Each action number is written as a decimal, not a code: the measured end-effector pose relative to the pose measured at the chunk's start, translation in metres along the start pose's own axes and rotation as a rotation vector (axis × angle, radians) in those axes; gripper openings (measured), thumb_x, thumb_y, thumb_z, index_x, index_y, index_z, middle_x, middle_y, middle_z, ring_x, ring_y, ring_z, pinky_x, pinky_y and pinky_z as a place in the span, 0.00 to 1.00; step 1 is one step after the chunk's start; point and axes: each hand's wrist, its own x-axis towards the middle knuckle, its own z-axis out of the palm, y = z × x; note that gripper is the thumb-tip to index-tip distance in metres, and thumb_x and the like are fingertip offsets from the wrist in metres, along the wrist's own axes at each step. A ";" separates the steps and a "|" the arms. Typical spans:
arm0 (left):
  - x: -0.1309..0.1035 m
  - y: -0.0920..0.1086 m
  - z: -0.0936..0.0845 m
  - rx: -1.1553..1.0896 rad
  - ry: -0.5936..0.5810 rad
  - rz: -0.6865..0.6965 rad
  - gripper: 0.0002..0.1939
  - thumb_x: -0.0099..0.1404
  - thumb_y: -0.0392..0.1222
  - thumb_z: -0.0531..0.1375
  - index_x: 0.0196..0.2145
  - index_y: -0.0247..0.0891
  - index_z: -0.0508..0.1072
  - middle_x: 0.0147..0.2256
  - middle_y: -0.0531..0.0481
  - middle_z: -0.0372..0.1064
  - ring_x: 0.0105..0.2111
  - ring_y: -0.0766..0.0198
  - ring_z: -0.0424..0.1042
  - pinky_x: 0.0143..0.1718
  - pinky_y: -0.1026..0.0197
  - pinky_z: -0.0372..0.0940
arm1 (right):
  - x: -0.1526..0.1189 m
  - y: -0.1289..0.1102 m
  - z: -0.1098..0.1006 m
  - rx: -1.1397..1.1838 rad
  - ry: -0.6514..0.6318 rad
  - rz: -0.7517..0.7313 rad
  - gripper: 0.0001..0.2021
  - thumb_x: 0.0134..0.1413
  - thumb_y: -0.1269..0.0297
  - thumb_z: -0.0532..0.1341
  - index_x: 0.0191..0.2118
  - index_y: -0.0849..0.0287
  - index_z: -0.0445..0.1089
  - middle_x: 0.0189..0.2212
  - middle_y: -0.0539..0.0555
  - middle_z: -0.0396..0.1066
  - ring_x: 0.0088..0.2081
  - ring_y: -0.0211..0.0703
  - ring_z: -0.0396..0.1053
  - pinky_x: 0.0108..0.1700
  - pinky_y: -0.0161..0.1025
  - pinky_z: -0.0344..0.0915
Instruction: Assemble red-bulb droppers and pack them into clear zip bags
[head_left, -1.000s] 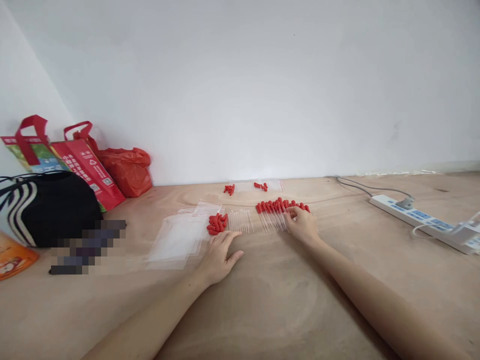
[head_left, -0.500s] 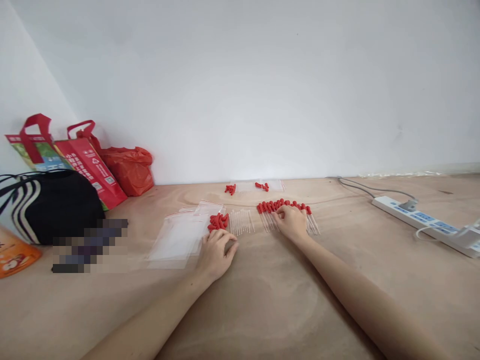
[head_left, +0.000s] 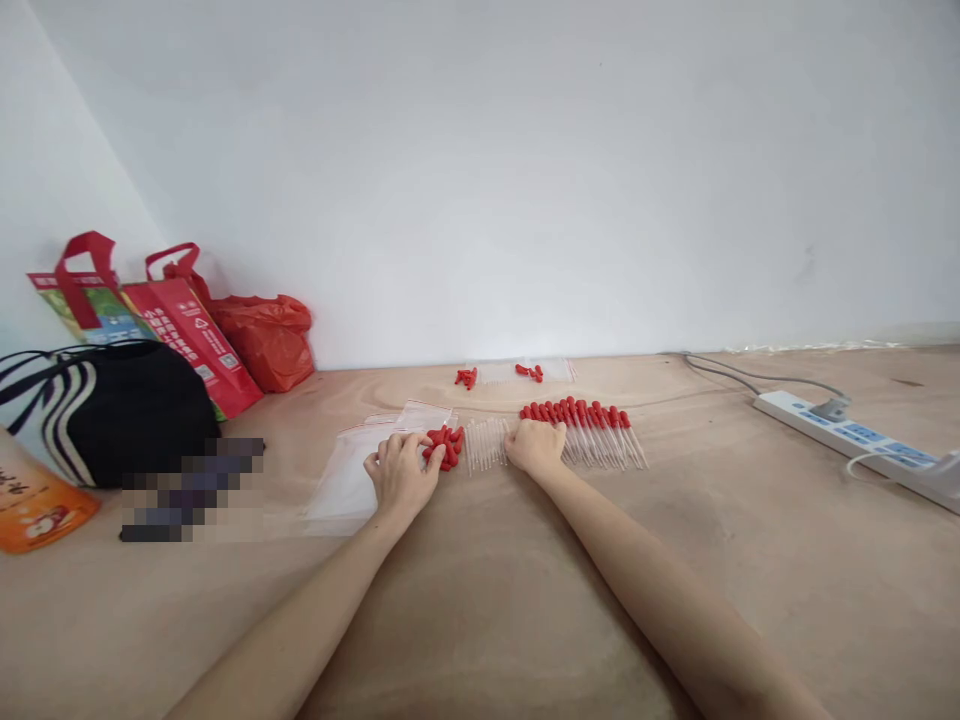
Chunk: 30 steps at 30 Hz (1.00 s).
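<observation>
My left hand [head_left: 405, 472] is at the edge of a pile of small red pieces [head_left: 448, 447], its fingers bent and apart, thumb beside the pile; I see nothing held in it. Clear zip bags [head_left: 341, 485] lie partly under it. To the right of the pile is a row of thin whitish sticks [head_left: 486, 443]. My right hand [head_left: 537, 446] is closed at that row's right end; its fingertips are hidden, so what it holds does not show. Beside it, sticks with red tops [head_left: 598, 425] lie in a long row, red ends toward the wall.
Near the wall, another small red pile [head_left: 466, 378] and a clear bag [head_left: 559, 369] with a few red pieces lie on the wooden table [head_left: 480, 600]. A power strip [head_left: 862, 440] is on the right. Shopping bags [head_left: 191, 340] and a black bag [head_left: 142, 410] stand left.
My right hand has moved left from the red-topped row to the loose sticks. My left hand has shifted slightly left and toward the wall, its thumb now beside the red pile.
</observation>
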 end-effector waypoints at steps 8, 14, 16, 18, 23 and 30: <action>0.003 0.005 0.000 -0.018 0.063 0.028 0.09 0.58 0.47 0.55 0.29 0.40 0.71 0.34 0.46 0.66 0.38 0.53 0.62 0.39 0.51 0.50 | -0.011 0.000 -0.008 -0.038 0.067 -0.052 0.14 0.52 0.67 0.49 0.33 0.68 0.70 0.32 0.67 0.71 0.36 0.51 0.66 0.40 0.45 0.47; -0.003 0.011 0.000 0.099 0.139 0.262 0.12 0.54 0.50 0.59 0.25 0.39 0.71 0.33 0.46 0.65 0.38 0.54 0.61 0.42 0.50 0.47 | -0.053 0.046 -0.019 0.001 0.299 -0.341 0.12 0.55 0.63 0.48 0.31 0.62 0.66 0.30 0.58 0.70 0.35 0.47 0.63 0.37 0.41 0.46; -0.003 0.012 0.001 0.120 0.138 0.280 0.13 0.53 0.51 0.60 0.23 0.39 0.70 0.33 0.46 0.65 0.38 0.54 0.61 0.42 0.49 0.47 | -0.068 0.068 -0.021 0.019 0.338 -0.423 0.12 0.55 0.63 0.48 0.28 0.61 0.65 0.27 0.55 0.69 0.32 0.44 0.62 0.35 0.40 0.45; -0.003 0.012 0.003 0.123 0.129 0.291 0.13 0.52 0.51 0.61 0.22 0.39 0.70 0.33 0.46 0.65 0.38 0.54 0.62 0.42 0.49 0.47 | -0.079 0.086 -0.022 0.032 0.365 -0.448 0.11 0.55 0.63 0.48 0.27 0.61 0.63 0.25 0.54 0.68 0.30 0.42 0.62 0.35 0.39 0.45; -0.002 0.011 0.006 0.107 0.115 0.301 0.10 0.52 0.48 0.60 0.21 0.40 0.71 0.33 0.47 0.66 0.38 0.54 0.62 0.43 0.49 0.48 | -0.083 0.101 -0.026 0.053 0.400 -0.408 0.11 0.55 0.63 0.48 0.26 0.60 0.62 0.23 0.52 0.66 0.29 0.41 0.61 0.34 0.38 0.46; -0.016 0.020 -0.013 -0.073 0.197 0.432 0.08 0.56 0.43 0.57 0.24 0.39 0.72 0.31 0.47 0.66 0.36 0.57 0.63 0.43 0.51 0.50 | -0.079 0.096 -0.026 0.167 0.230 -0.517 0.10 0.57 0.65 0.48 0.29 0.60 0.62 0.27 0.54 0.67 0.31 0.43 0.61 0.34 0.37 0.49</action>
